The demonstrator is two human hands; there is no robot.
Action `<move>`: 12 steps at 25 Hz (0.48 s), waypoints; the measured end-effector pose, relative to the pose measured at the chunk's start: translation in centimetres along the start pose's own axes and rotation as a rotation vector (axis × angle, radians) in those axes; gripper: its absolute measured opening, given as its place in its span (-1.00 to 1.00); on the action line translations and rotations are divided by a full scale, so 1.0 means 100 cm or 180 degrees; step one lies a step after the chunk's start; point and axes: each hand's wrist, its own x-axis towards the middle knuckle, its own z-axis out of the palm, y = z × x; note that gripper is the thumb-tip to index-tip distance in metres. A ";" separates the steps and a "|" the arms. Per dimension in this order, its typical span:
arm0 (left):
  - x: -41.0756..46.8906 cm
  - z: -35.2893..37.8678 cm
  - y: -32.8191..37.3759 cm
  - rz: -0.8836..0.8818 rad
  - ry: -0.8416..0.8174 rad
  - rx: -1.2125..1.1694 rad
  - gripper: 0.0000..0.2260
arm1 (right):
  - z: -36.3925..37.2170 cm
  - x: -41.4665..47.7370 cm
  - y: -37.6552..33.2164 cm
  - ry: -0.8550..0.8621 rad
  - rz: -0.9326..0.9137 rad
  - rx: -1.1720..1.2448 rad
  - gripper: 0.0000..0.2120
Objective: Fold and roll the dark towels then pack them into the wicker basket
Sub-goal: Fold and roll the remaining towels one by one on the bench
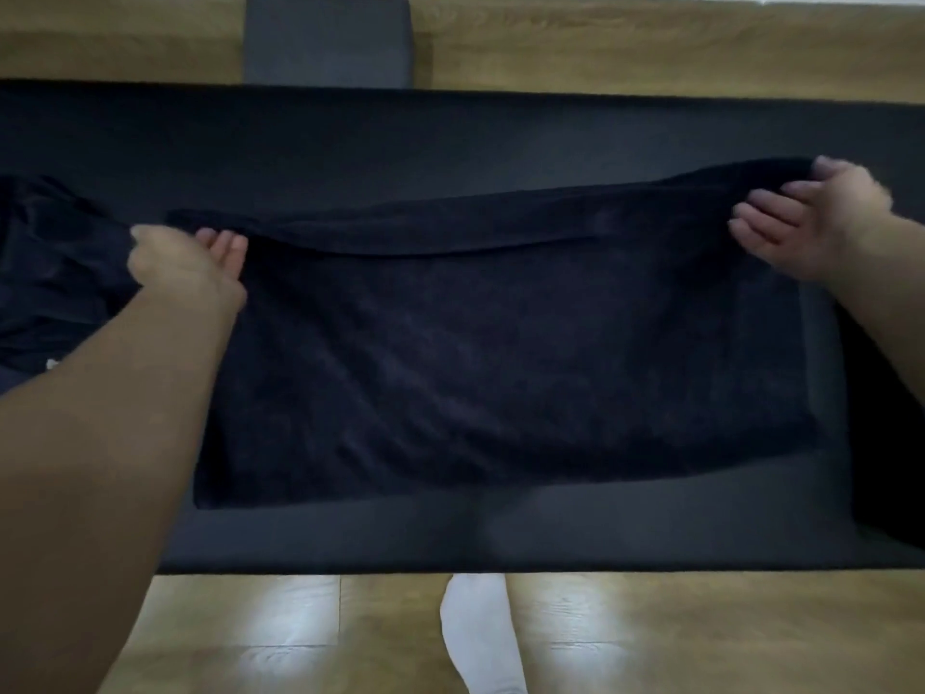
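Nearest, below the wrists, a wooden floor and a white-socked foot are seen, and then the near edge of the dark counter. Between the two forearms the dark towel is spread on the counter, its near hem lying just short of that edge. Its far long edge is raised off the surface and stretched between the hands.

The left hand is set at the towel's far left corner, thumb above and fingers showing beneath, so the edge appears to be pinched. The right hand is set at the far right corner in the same way, the fingers nearly straight and the cloth nipped under the thumb. A second layer seems to run just under the lifted edge, though dark on dark makes this hard to tell.

Outside the left hand a heap of dark cloth lies, probably more towels. Beyond the hands bare counter is seen, then floor and a grey block. No wicker basket is in view.

The lengthwise fold is judged to be in hand; rolling and packing are not yet begun. For the next move, both corners need to be carried evenly and laid hem on hem. The sag in the middle must be smoothed out before any roll is started from one end.
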 end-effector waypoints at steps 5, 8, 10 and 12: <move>-0.039 0.029 -0.073 0.2317 -0.1264 0.3910 -0.60 | 0.061 -0.015 0.073 -0.0769 -0.2546 -0.3740 -0.47; -0.029 0.028 -0.111 0.2739 -0.1889 0.5829 -0.39 | 0.098 -0.020 0.119 -0.1332 -0.2669 -0.4846 -0.42; -0.009 0.024 -0.114 0.2953 -0.1634 0.6176 -0.35 | 0.100 -0.007 0.137 -0.1115 -0.2756 -0.5240 -0.39; 0.009 0.014 -0.106 0.3038 -0.1301 0.6177 -0.32 | 0.089 0.005 0.140 -0.0921 -0.3022 -0.5288 -0.36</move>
